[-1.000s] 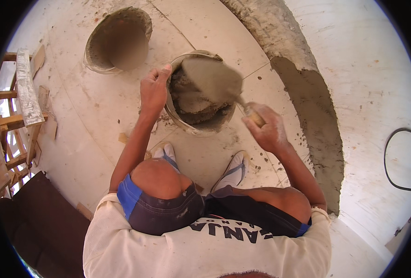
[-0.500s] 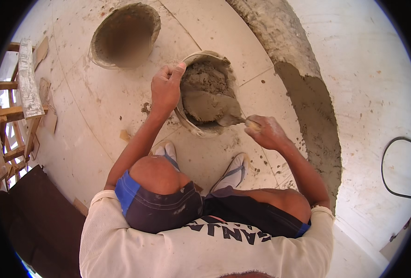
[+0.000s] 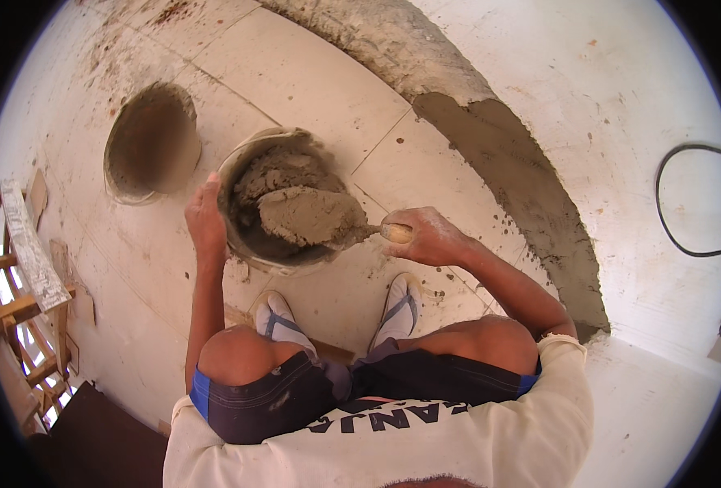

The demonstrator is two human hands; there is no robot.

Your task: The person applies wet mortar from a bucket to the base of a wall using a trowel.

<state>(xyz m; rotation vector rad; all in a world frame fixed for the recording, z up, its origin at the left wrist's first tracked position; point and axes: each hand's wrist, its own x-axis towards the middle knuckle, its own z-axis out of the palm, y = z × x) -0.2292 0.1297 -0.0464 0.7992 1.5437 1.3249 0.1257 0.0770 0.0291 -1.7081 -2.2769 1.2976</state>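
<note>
A round bucket [image 3: 295, 267] stands on the floor in front of my feet, partly filled with grey wet mortar [image 3: 283, 167]. My left hand [image 3: 206, 218] grips its rim on the left side, thumb up at the edge. In my right hand [image 3: 429, 236] is the wooden handle of a trowel [image 3: 397, 233]. Its blade lies over the bucket's opening under a thick heap of mortar [image 3: 308, 215], which hides most of the metal.
Another mortar-stained bucket [image 3: 115, 167] stands at the far left. Fresh mortar [image 3: 531, 175] forms a band along the base of the white wall [image 3: 621, 122] at right. A wooden frame [image 3: 31, 309] stands at left. A black cable [image 3: 661, 191] loops at far right.
My view has turned, so the buckets sit further left in it. The trowel blade now carries a larger, clearer heap of mortar. Both hands keep their hold.
</note>
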